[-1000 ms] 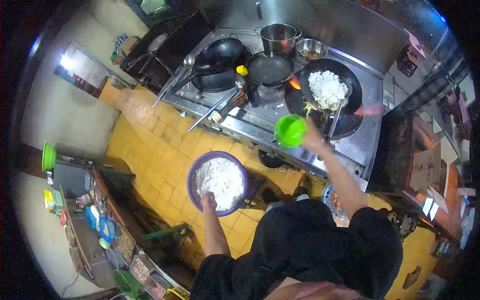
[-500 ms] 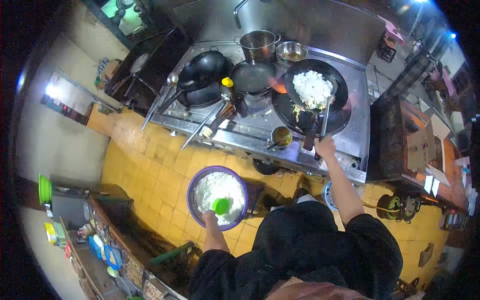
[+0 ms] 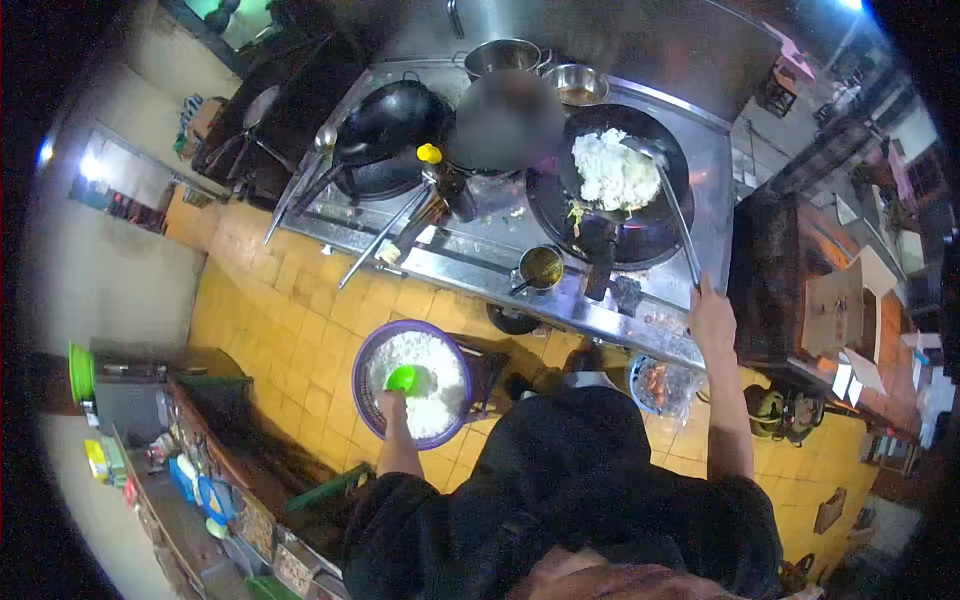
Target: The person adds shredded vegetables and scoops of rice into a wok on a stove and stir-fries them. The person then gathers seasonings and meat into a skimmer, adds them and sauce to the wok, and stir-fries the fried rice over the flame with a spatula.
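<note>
My left hand is closed on a small green bowl, which rests in the white rice inside a purple basket. My right hand grips the handle of a long metal ladle. The ladle's far end lies at the white rice in a black wok on the stove. Some yellowish bits show at the rice's lower edge. Near the stove's front edge stands a small metal cup with brownish contents.
A lidded-looking black wok, a metal pot and a metal bowl stand on the stove. A yellow-capped bottle is near its front. A blue basin and an open cardboard box are at the right.
The green bowl passed from my right hand to my left and is now in the basket. My right hand took the ladle and has swung right with it. The view has shifted.
</note>
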Available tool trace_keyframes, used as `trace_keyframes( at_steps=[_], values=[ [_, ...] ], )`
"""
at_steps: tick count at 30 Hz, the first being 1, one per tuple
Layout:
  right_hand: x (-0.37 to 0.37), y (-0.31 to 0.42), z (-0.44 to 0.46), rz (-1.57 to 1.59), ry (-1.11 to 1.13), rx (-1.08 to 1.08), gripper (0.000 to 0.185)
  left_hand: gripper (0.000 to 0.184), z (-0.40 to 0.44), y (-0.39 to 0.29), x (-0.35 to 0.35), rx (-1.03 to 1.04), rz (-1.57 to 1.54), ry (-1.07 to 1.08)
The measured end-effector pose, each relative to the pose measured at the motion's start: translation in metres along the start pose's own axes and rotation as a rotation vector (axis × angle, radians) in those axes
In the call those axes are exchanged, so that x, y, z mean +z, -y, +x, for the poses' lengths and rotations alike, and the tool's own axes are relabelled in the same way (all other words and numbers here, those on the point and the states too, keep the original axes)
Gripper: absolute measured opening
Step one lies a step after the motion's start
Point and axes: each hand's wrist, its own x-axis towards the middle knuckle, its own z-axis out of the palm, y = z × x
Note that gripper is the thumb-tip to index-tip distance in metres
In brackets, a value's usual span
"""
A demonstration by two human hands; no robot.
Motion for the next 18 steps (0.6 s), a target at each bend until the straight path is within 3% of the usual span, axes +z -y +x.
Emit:
trace_keyframes(
  at_steps=[1, 5, 7, 9, 10, 11, 12, 13, 14, 16, 18],
  values=[
    [-0.001, -0.004, -0.004, -0.021, -0.018, 0.014, 0.049, 0.027, 0.006, 0.000, -0.003, -0.009, 0.000, -0.008],
    [0.062, -0.059, 0.021, -0.148, 0.046, -0.158, 0.045, 0.037, -0.002, -0.026, 0.003, 0.687, -0.012, 0.000],
    [0.027, -0.040, 0.050, -0.100, 0.094, -0.060, 0.041, 0.041, -0.048, -0.087, 0.006, 0.517, 0.378, -0.177],
    [0.010, -0.049, 0.068, -0.139, 0.101, -0.054, 0.040, 0.043, -0.040, -0.110, 0.033, 0.462, 0.260, -0.138],
    [-0.004, -0.050, 0.068, -0.120, 0.081, -0.091, 0.041, 0.038, -0.049, -0.131, 0.042, 0.708, 0.192, -0.211],
    [-0.023, -0.049, 0.072, -0.099, 0.052, -0.131, 0.041, 0.029, -0.061, -0.152, 0.052, 0.656, 0.115, -0.124],
    [-0.050, -0.040, 0.065, -0.124, 0.138, -0.063, 0.043, 0.024, -0.075, -0.176, 0.056, 0.875, 0.131, -0.050],
    [-0.061, -0.044, 0.060, -0.117, 0.134, -0.067, 0.043, 0.024, -0.085, -0.195, 0.069, 0.968, 0.038, 0.049],
    [-0.067, -0.051, 0.055, -0.091, 0.131, -0.111, 0.044, 0.026, -0.103, -0.213, 0.088, 0.938, -0.336, 0.340],
    [-0.064, -0.055, 0.052, -0.101, 0.173, -0.185, 0.044, 0.032, -0.211, -0.304, 0.077, 0.648, -0.273, 0.793],
    [-0.032, -0.043, 0.068, -0.150, 0.253, -0.122, 0.045, 0.037, -0.257, -0.346, 0.105, 0.630, -0.121, 1.117]
  ],
)
